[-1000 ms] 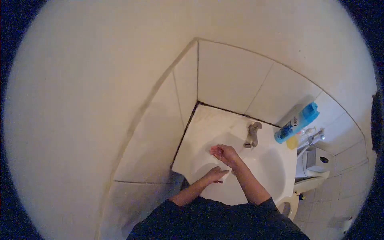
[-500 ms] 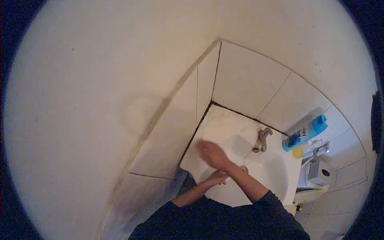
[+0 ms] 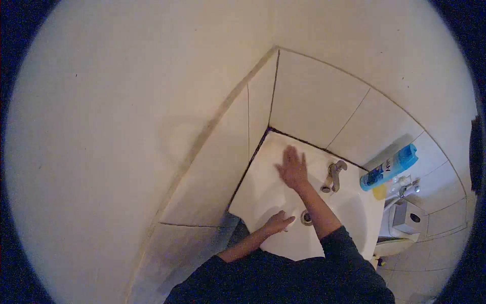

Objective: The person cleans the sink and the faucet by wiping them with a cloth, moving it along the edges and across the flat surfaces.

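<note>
A white sink (image 3: 273,244) fills the corner below me, its metal drain (image 3: 306,218) showing between my arms. My right hand (image 3: 293,167), palm down with fingers spread, is over the back left ledge of the sink, left of the metal faucet (image 3: 334,176). It holds nothing. Over the front left of the basin is my left hand (image 3: 277,223), its thumb and fingers apart and nothing seen in it. The two hands do not touch.
On the sink's right back ledge stands a blue bottle (image 3: 389,167), with a yellow container (image 3: 379,191) beside it. Farther right are a metal valve (image 3: 410,188), a grey box (image 3: 406,218) and part of a toilet (image 3: 394,247). Tiled walls enclose the corner.
My right hand has moved up and right, away from my left hand, towards the back ledge. My left hand has come out from under my right arm, and the drain is now uncovered.
</note>
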`<state>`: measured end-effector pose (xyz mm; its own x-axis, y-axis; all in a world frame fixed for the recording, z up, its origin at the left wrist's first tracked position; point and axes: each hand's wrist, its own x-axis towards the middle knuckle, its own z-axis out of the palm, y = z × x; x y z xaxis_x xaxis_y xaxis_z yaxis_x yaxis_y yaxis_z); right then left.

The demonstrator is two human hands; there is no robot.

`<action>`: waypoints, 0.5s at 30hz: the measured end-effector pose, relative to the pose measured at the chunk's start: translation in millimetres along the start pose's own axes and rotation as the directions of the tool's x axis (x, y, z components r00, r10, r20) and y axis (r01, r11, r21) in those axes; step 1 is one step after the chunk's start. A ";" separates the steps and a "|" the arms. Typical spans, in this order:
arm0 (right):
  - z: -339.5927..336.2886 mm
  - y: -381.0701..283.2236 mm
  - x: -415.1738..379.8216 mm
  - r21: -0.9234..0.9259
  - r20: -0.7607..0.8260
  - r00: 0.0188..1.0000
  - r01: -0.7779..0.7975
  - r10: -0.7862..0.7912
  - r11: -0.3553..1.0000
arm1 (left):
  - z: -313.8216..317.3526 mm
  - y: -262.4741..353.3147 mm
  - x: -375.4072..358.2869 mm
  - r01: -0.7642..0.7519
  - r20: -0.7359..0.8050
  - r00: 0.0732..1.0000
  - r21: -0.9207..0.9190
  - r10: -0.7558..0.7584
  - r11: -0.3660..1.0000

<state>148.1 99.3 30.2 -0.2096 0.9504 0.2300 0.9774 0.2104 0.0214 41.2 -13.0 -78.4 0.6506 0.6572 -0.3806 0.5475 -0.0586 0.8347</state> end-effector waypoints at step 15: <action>22.0 81.4 -128.6 0.348 0.659 0.695 0.057 0.287 -0.936 | -15.9 55.9 -22.6 0.122 -0.004 0.992 0.011 -0.122 0.992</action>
<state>254.0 -0.8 -19.0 0.1165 0.8721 -0.4753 -0.9364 -0.0632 -0.3453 48.8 -19.1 -16.8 0.5766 0.6623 -0.4784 0.6289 0.0140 0.7773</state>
